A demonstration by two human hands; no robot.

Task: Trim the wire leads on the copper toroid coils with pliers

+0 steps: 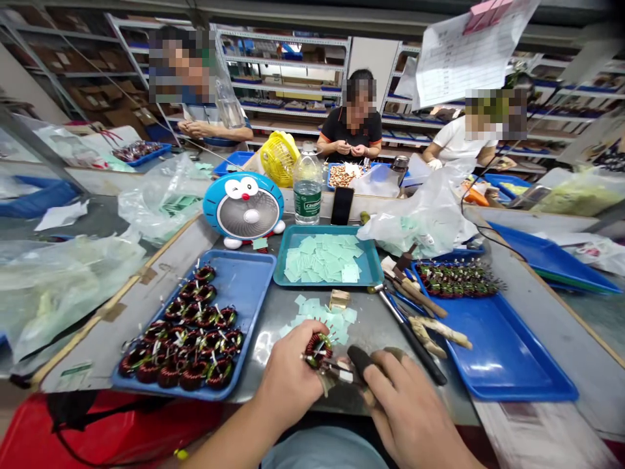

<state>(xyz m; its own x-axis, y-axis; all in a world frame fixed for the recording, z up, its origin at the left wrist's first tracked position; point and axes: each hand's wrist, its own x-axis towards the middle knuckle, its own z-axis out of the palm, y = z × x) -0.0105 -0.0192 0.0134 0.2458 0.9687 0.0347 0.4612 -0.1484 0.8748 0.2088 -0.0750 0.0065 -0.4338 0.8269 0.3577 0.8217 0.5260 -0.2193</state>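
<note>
My left hand (290, 368) is closed around a toroidal coil (318, 350) with reddish-brown windings, holding it upright over the front of the bench. Wire leads and white sleeves stick out from the coil. Just right of it, my right hand (407, 394) is closed, with dark coverings on some fingertips. Its fingers meet near a small metallic piece with a white part beside the coil; what they grip is largely hidden. Behind the hands lie loose pale green square sheets (305, 311) and a small wooden block (340, 299).
A blue tray (261, 273) at left bears several similar coils. More green sheets fill a teal tray (280, 264). At right are pliers (430, 335), a black-handled tool (415, 345) and another blue tray (512, 355) with coils. A fan (244, 207) and bottle (307, 189) stand behind; co-workers sit opposite.
</note>
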